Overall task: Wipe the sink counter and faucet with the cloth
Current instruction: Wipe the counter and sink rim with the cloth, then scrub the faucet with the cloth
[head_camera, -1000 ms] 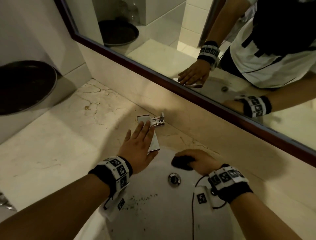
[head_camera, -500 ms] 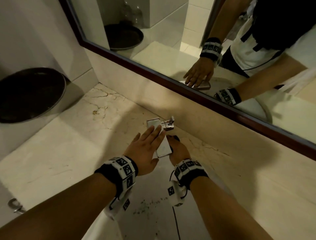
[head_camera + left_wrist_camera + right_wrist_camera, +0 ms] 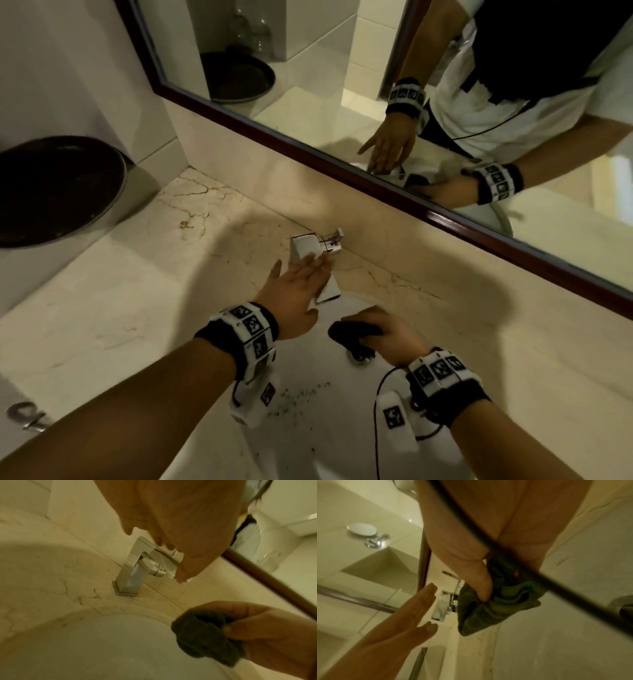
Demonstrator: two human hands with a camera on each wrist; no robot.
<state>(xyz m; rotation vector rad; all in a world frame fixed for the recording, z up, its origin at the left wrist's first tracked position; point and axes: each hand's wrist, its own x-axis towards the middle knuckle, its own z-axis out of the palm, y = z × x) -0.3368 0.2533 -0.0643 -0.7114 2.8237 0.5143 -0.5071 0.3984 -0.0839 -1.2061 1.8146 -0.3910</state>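
1. Broadly, the cream marble sink counter (image 3: 102, 308) with brown veins runs from the left wall to the backsplash, and the dark-framed wall mirror (image 3: 308, 150) above it reflects both arms.
2. Set into the counter is the round white basin (image 3: 308, 428), with dark green specks scattered on its floor near the chrome drain (image 3: 359, 358).
3. On a ledge at far left sits a wide round black bowl (image 3: 51, 192), well apart from the hands.
4. Just behind the basin rim stands the square chrome faucet (image 3: 132, 566), its flat spout reaching out over the bowl and its small lever at the back right.
5. Over that spout lies the left hand (image 3: 294, 291), fingers straight and together, thumb spread, nothing grasped. From the head view the fingertips seem to rest on the spout's top; the left wrist view leaves it unclear whether they truly touch.
6. Lower right of the faucet, the right hand (image 3: 387, 337) is over the basin near the drain, fingers and thumb clenched round a bunched dark green terry cloth (image 3: 205, 635).
7. That cloth is a crumpled wad sticking out past the knuckles, apart from the faucet; whether it touches the basin wall cannot be told.
8. Both wrists wear black bands with white marker tiles, and a thin black cable (image 3: 488, 545) crosses the right palm.
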